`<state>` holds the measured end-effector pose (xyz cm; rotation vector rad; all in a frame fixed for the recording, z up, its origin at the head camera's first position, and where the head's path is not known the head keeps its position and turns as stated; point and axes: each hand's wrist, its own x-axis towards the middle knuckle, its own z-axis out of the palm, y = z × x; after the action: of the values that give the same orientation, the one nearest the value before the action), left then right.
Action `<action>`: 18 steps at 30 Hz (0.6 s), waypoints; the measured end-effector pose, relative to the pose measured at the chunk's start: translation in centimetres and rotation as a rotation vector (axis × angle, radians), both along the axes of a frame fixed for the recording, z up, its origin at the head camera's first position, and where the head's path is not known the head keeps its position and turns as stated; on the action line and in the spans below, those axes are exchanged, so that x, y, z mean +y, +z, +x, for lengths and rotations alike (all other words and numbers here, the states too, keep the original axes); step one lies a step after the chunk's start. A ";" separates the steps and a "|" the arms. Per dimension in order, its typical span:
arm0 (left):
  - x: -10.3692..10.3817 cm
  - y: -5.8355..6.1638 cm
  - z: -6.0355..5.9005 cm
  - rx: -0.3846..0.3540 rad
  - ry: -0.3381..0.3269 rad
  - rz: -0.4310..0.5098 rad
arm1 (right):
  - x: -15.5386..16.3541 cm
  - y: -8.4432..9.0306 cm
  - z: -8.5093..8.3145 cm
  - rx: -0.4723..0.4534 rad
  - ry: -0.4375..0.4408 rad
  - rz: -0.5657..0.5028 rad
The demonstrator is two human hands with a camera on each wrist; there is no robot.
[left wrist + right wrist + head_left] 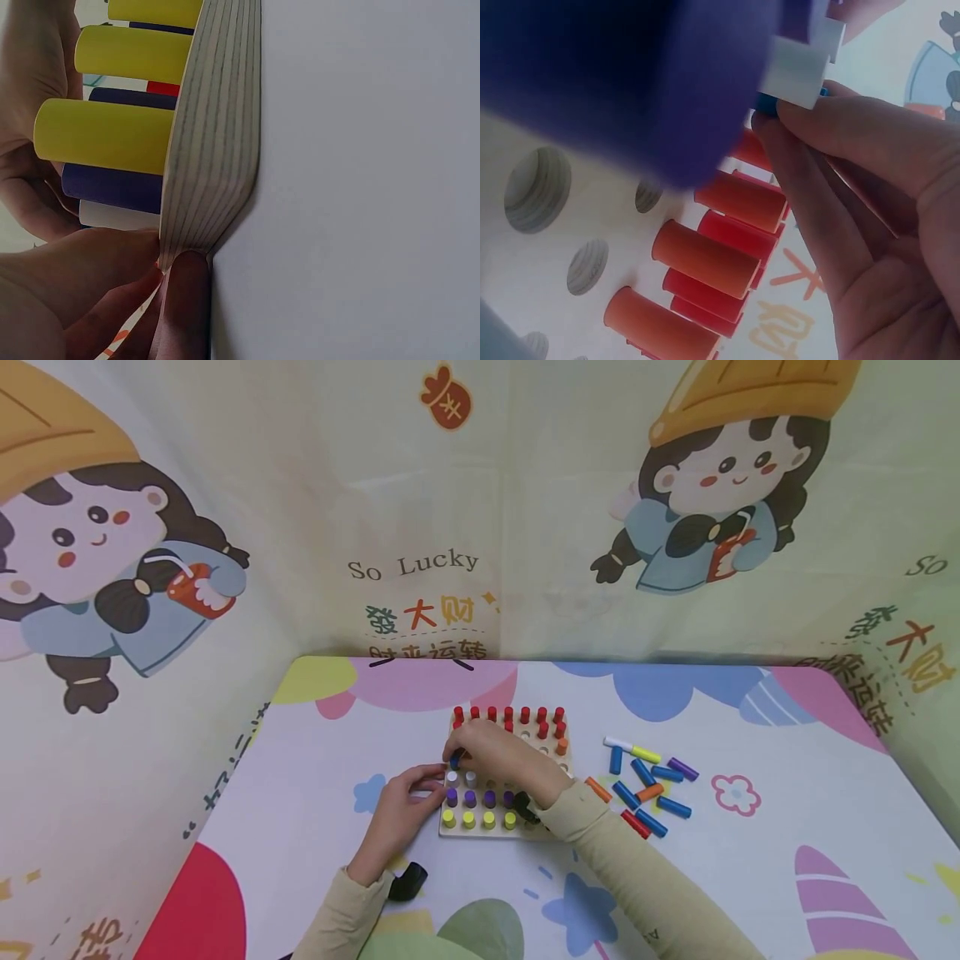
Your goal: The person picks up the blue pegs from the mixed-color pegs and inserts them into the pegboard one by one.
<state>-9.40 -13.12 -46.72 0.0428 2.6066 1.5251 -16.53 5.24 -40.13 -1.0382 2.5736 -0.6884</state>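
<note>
The right hand (498, 760) has a small blue cylindrical peg (455, 760) pinched between fingertips and thumb, right over the left side of the pale wooden pegboard (501, 833), just past the white pegs (461, 777). Biggest risk from here is probably the peg going in crooked: that hand reaches across the board, and if the peg meets the hole at a tilt it could jam or pop out and roll off across the worktop (750, 860). The sleeve and wrist also hang low over the purple pegs (480, 797) and yellow pegs (478, 818), so a careless drag could knock those loose. The left hand (401, 814) has its fingers curled against the board's left edge, thumb and a finger pinching the plywood corner in the wrist view, so it's bracing the thing; if that grip slips, the whole board could skid. Pose-wise, both forearms come in from the bottom, right arm angled up and leftward over the board, left arm shorter and nearly straight up. Red pegs (510, 717) fill the far rows, and a loose pile of coloured pegs (645, 777) sits well off to the right.
</note>
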 end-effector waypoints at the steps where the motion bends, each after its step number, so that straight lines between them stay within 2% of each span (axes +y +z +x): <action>1: 0.0 0.0 0.0 0.002 -0.001 0.000 | 0.0 0.0 0.1 0.004 -0.003 0.005; 7: 0.0 0.0 0.1 0.019 -0.011 -0.007 | 0.0 0.5 0.5 0.053 -0.001 0.040; 18: 0.0 0.0 0.1 0.023 -0.015 -0.004 | 0.1 1.8 1.2 0.086 0.018 0.019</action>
<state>-9.33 -13.17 -46.72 0.0800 2.6200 1.5237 -15.34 5.35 -38.31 -1.1059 2.6346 -0.6264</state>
